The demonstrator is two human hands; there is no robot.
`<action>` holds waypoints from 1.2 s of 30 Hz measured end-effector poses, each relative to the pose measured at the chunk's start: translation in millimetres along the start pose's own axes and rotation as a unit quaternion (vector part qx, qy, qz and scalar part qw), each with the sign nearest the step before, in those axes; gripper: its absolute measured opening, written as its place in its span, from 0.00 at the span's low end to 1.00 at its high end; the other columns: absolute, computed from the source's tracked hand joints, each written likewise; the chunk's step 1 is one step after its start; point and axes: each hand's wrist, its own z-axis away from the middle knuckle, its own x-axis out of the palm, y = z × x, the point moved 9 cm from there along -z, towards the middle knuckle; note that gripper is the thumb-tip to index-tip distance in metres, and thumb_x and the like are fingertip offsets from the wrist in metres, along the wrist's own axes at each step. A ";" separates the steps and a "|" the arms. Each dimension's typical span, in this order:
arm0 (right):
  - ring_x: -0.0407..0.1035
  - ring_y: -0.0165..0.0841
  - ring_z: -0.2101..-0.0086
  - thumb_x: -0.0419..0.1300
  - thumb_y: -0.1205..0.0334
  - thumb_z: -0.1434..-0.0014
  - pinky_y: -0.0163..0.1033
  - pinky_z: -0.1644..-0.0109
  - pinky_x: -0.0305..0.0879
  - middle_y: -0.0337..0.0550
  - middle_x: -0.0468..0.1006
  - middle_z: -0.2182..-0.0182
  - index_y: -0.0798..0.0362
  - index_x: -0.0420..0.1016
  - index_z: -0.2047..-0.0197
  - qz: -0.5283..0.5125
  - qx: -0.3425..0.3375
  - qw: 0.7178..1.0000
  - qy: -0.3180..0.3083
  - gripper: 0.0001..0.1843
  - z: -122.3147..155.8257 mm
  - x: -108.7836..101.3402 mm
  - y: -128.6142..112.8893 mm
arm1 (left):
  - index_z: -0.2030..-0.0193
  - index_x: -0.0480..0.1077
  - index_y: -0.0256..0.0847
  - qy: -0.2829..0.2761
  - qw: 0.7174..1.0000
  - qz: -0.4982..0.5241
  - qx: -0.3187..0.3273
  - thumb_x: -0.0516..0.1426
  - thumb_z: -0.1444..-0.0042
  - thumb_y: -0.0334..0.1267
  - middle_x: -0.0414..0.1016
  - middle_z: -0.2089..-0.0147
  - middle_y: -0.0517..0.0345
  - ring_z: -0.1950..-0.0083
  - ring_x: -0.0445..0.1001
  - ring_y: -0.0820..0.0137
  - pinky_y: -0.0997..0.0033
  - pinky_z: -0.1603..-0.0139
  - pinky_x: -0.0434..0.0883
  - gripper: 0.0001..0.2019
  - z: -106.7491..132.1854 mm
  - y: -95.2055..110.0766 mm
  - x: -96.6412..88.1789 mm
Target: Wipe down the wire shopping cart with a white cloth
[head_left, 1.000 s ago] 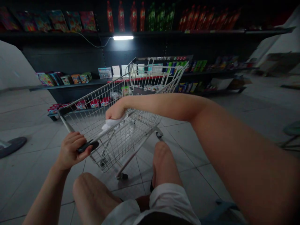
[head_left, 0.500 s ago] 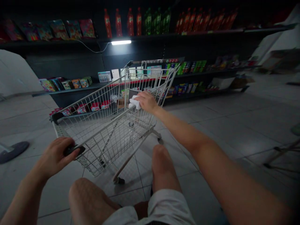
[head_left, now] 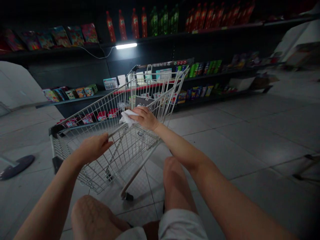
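Observation:
A grey wire shopping cart (head_left: pixel 130 141) stands side-on before my bent knees. My right hand (head_left: pixel 145 118) is closed on a white cloth (head_left: pixel 127 117), which is pressed over the near top rail around its middle. My left hand (head_left: pixel 93 148) has its fingers curled round the same rail, a short way to the left of the cloth. A black plastic corner piece (head_left: pixel 57 163) shows at the cart's near left end, apart from my hand. The cart's handle bar (head_left: pixel 165 63) is at the far right end, untouched.
Behind the cart runs a dark shelf unit (head_left: pixel 145 53) with red bottles (head_left: pixel 135 23), green bottles (head_left: pixel 163 21) and boxed goods. A lit tube lamp (head_left: pixel 126 46) hangs there. A round post base (head_left: pixel 17 167) is on the tiled floor at left, metal legs (head_left: pixel 306 170) at right.
My left hand has left the black corner piece and moved right and up onto the top rail. My right hand has slid the cloth leftward along that rail.

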 end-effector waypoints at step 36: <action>0.66 0.38 0.48 0.53 0.67 0.36 0.47 0.41 0.70 0.51 0.73 0.50 0.52 0.78 0.47 -0.093 0.402 0.911 -0.005 0.18 157.0 81.7 -142.6 | 0.70 0.58 0.42 -0.014 0.994 0.110 0.021 0.46 0.37 0.50 0.70 0.75 0.59 0.72 0.66 0.71 0.71 0.66 0.60 0.16 -7.2 -32.1 4.4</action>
